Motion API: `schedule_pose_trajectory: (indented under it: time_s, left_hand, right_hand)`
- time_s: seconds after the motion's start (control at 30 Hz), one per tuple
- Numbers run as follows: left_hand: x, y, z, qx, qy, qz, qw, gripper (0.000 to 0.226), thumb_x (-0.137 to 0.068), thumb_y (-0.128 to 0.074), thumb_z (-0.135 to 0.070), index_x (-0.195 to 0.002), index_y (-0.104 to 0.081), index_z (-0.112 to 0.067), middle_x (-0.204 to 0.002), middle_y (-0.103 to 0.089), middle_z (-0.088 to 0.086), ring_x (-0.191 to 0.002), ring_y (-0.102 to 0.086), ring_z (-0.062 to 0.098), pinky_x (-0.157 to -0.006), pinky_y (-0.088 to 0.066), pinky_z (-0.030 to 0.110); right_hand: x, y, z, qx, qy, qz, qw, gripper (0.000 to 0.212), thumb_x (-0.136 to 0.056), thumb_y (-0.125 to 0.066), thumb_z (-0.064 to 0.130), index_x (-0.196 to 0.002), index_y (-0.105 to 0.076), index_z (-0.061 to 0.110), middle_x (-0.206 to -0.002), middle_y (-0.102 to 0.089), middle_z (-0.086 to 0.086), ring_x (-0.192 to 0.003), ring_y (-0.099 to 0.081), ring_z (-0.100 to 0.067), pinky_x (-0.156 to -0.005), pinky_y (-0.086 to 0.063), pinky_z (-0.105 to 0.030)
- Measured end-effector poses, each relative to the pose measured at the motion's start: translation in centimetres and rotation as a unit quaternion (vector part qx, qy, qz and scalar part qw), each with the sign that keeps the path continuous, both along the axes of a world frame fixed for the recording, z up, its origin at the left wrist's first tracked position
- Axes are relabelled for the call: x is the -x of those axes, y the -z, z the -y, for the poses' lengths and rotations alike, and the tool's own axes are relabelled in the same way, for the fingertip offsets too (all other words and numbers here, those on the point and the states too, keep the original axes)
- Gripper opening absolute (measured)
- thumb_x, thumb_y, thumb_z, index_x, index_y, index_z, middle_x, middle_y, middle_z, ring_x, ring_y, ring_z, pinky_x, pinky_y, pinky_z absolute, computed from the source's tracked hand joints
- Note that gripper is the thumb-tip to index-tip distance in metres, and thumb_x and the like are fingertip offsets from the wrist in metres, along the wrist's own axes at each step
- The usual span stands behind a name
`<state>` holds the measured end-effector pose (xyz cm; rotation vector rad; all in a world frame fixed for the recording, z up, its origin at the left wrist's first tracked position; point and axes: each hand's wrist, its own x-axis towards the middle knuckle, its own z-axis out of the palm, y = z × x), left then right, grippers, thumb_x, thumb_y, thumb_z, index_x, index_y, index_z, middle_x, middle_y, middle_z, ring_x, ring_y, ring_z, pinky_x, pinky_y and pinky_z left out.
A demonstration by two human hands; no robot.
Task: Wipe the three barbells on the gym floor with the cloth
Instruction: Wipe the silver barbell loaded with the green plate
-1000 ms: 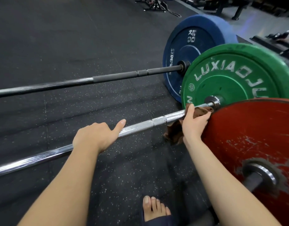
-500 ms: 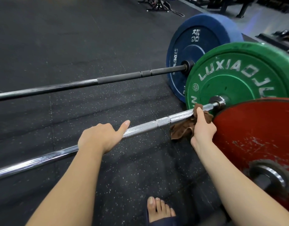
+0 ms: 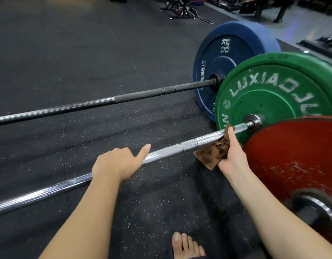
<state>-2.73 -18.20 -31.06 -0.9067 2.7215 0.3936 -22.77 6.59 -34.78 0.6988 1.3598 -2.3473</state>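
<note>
The right grip (image 3: 233, 156) pinches the brown cloth (image 3: 211, 156) against the middle barbell (image 3: 170, 150), just short of its green plate (image 3: 273, 101). The left grip (image 3: 115, 163) curls over the same bar further along, thumb stretched along the knurling. The bar lies on the gym floor (image 3: 68, 53).

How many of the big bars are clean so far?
None looks finished for sure. In hand: the right hand holds the brown cloth on the silver bar by the green plate; the left hand grips that bar. Left, probably: the black bar and the bar through the red plate, neither touched now.
</note>
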Motion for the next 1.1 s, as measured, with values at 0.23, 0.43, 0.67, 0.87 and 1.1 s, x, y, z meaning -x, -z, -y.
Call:
schedule_pose_trajectory:
  time_s: [0.23,0.43,0.67,0.87,1.1]
  left_hand:
    - [-0.1,0.0,0.0,0.004,-0.003,-0.003,1.000,0.094,-0.087,-0.003,-0.087,-0.077,-0.067,-0.019,-0.081,-0.065,-0.002,-0.079,-0.061,0.021,-0.076,-0.045,0.037]
    - [-0.1,-0.1,-0.1,0.010,-0.004,0.002,1.000,0.093,-0.088,-0.003,-0.086,-0.080,-0.067,-0.019,-0.079,-0.064,-0.001,-0.075,-0.059,0.019,-0.074,-0.044,0.037]
    - [-0.1,-0.1,-0.1,0.011,-0.005,-0.001,1.000,0.094,-0.087,-0.003,-0.086,-0.079,-0.066,-0.019,-0.079,-0.065,-0.001,-0.075,-0.059,0.020,-0.075,-0.045,0.037]
    - [-0.1,-0.1,-0.1,0.006,-0.002,-0.007,1.000,0.093,-0.087,-0.003,-0.087,-0.078,-0.066,-0.018,-0.079,-0.066,-0.001,-0.077,-0.061,0.021,-0.080,-0.049,0.039]
    - [-0.1,0.0,-0.1,0.016,0.000,-0.010,1.000,0.094,-0.087,-0.002,-0.086,-0.079,-0.067,-0.018,-0.079,-0.066,-0.001,-0.078,-0.061,0.022,-0.076,-0.046,0.038]
  right_hand:
    - [-1.8,0.4,1.2,-0.084,0.007,0.032,0.996,0.030,-0.096,-0.053,0.038,-0.070,-0.058,0.023,-0.074,-0.067,-0.002,-0.062,-0.065,-0.023,-0.078,-0.058,-0.044]
    - [-1.7,0.5,0.9,-0.151,-0.076,0.025,0.985,0.028,-0.089,-0.056,0.046,-0.087,-0.072,0.024,-0.095,-0.076,-0.005,-0.088,-0.073,-0.028,-0.079,-0.059,-0.044]
    - [-0.3,1.4,0.8,-0.053,-0.026,0.040,0.997,0.020,-0.083,-0.061,0.045,-0.086,-0.068,0.026,-0.097,-0.075,-0.002,-0.090,-0.073,-0.027,-0.085,-0.058,-0.050]
    - [-0.6,-1.0,0.0,-0.002,0.154,-0.045,0.987,0.030,-0.078,-0.063,0.046,-0.097,-0.059,0.022,-0.083,-0.071,0.004,-0.073,-0.070,-0.020,-0.069,-0.057,-0.032]
    - [0.4,-0.8,1.2,-0.252,0.066,-0.144,0.955,0.077,-0.074,-0.062,0.055,-0.143,-0.043,0.027,-0.134,-0.059,-0.003,-0.115,-0.063,-0.024,-0.102,-0.052,-0.048]
